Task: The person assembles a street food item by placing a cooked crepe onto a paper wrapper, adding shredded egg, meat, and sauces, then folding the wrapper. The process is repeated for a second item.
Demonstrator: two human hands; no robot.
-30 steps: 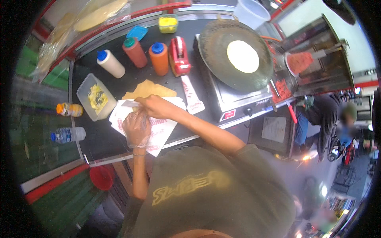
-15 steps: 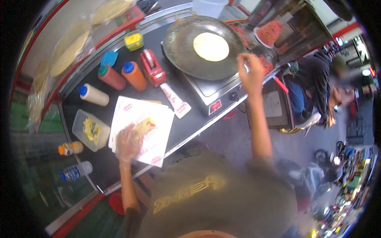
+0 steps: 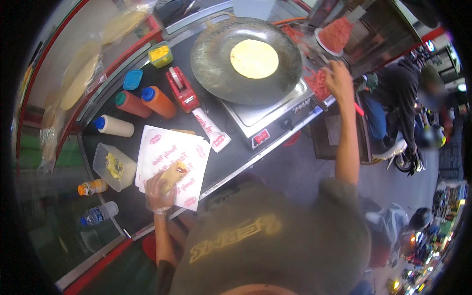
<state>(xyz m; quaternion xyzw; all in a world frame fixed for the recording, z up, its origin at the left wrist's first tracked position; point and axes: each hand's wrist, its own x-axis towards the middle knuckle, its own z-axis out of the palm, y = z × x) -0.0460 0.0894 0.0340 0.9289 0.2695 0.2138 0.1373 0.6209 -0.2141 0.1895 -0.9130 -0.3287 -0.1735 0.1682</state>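
Note:
My left hand (image 3: 160, 191), in a clear plastic glove, is closed around a rolled wrap (image 3: 174, 175) with reddish filling at its open end. The wrap rests over a stack of printed white paper sheets (image 3: 167, 147). Out to the right, my right hand (image 3: 339, 78) is by the shredded reddish meat (image 3: 318, 84) beside the stove. Its fingers are bent together; a thin metal piece (image 3: 322, 58) shows just beyond them, but what they hold is unclear. A round yellowish flatbread (image 3: 254, 59) lies on the dark round griddle (image 3: 211, 73).
Left of the griddle stand a red tape dispenser (image 3: 182, 88), orange (image 3: 160, 102), red (image 3: 133, 104) and white (image 3: 115, 126) squeeze bottles, and a tub of vegetables (image 3: 123, 160). A red handle (image 3: 359, 109) juts out near my right forearm. A person (image 3: 393, 98) is beyond the counter's right end.
My right hand has moved right, from the griddle's edge to the shredded meat. The left hand stays on the wrap and has shifted slightly toward me.

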